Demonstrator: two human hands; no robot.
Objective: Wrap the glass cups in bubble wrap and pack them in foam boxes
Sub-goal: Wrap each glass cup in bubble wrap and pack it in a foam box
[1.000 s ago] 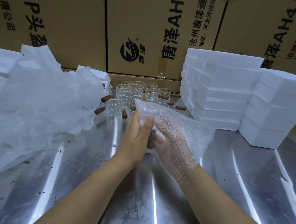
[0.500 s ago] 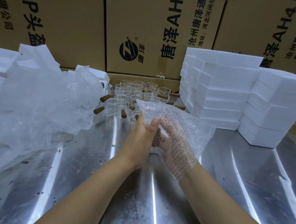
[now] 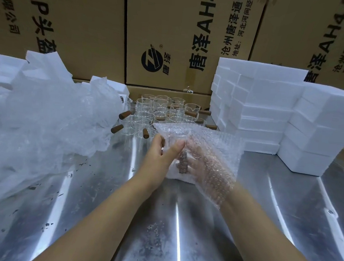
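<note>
A sheet of bubble wrap [image 3: 217, 141] is draped over my right hand [image 3: 207, 165], which holds a glass cup inside it; the cup's brown wooden handle [image 3: 183, 163] shows through the wrap. My left hand [image 3: 161, 156] grips the wrap's left edge, thumb pressed on top. Behind the hands, several bare glass cups [image 3: 158, 111] with wooden handles stand grouped on the metal table. White foam boxes [image 3: 270, 108] are stacked at the right.
A big heap of crumpled bubble wrap and plastic [image 3: 41, 121] fills the left of the steel table [image 3: 181, 222]. More foam pieces [image 3: 2, 71] lie behind it. Brown cardboard cartons [image 3: 173, 38] form a wall at the back.
Both hands have shifted slightly back toward the cups. The left hand has closed further over the wrap's edge, and the cup's handle now shows more plainly through the wrap.
</note>
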